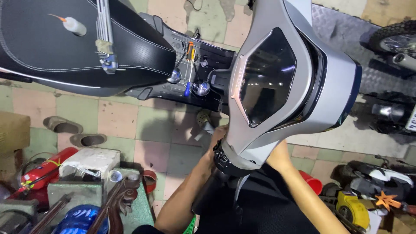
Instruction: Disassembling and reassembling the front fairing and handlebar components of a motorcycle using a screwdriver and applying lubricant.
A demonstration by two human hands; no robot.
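Note:
A scooter's grey handlebar cover (303, 65) with a dark display panel (266, 78) fills the middle of the view. My left hand (218, 135) reaches up to its lower left edge, just above the black switch block (222, 158); its fingers are tucked behind the cover. My right forearm (294, 186) rises on the other side, and the right hand is hidden under the cover. What either hand grips is hidden.
On the black seat (43, 52) lie a small white bottle (74, 26) and a metal tool set (105, 39). Screwdrivers (190, 65) and two chrome round parts (174, 76) lie on the footboard. Slippers (63, 125), a red extinguisher (45, 169), a red bucket (312, 182) and another motorcycle (396, 39) stand around.

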